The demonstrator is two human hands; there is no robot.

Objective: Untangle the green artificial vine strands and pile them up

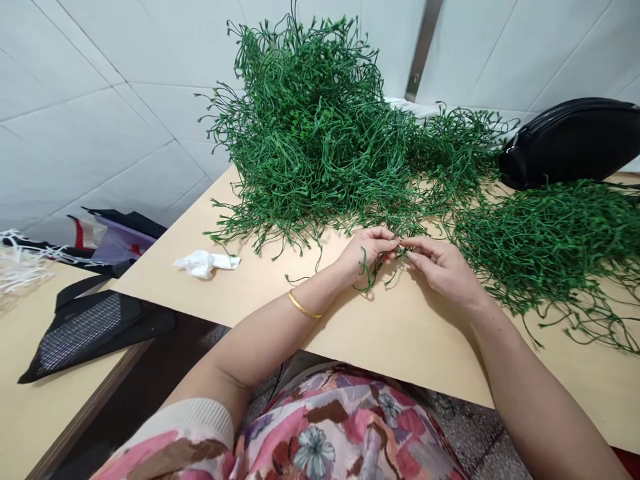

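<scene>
My left hand (369,252) and my right hand (437,265) meet over the table in front of the large heap. Both are closed, thumb against fingers, on thin green artificial stems (367,270). Some stems trail down from my left hand and curl beside its wrist. The fingertips nearly touch, and exactly what is pinched between them is partly hidden. Behind them rises a tall tangled heap of green artificial stems (310,133) with small budded tips. To the right of my right hand spreads a second, lower pile of stems (555,247).
A crumpled white tissue (205,263) lies left of the heap on the wooden table (430,347). A black bag (575,143) stands at the back right. On the lower left surface are a black mesh pouch (85,327) and white plastic pieces (23,263). A tiled wall (115,107) stands behind.
</scene>
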